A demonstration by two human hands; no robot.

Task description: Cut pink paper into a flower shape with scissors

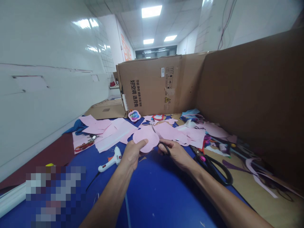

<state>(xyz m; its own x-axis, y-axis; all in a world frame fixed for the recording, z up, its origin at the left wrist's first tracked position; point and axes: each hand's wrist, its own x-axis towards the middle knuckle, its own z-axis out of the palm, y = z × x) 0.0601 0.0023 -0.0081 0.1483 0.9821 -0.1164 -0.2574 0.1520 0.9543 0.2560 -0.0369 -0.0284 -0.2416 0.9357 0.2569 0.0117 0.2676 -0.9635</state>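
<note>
My left hand (pixel 133 154) pinches the near edge of a rounded pink felt piece (pixel 146 140), thumb on top. My right hand (pixel 175 152) is closed through the black handles of a small pair of scissors (pixel 159 138), whose blades reach up along the right edge of the pink piece. Both hands are held just above a blue cloth (pixel 152 190) spread over the table.
Pink sheets and scraps (pixel 111 131) lie behind the hands. A white glue gun (pixel 111 159) rests to the left, large black scissors (pixel 215 169) to the right, red-handled pliers (pixel 86 144) far left. Cardboard boxes (pixel 152 84) and a cardboard wall (pixel 256 95) close in the back and right.
</note>
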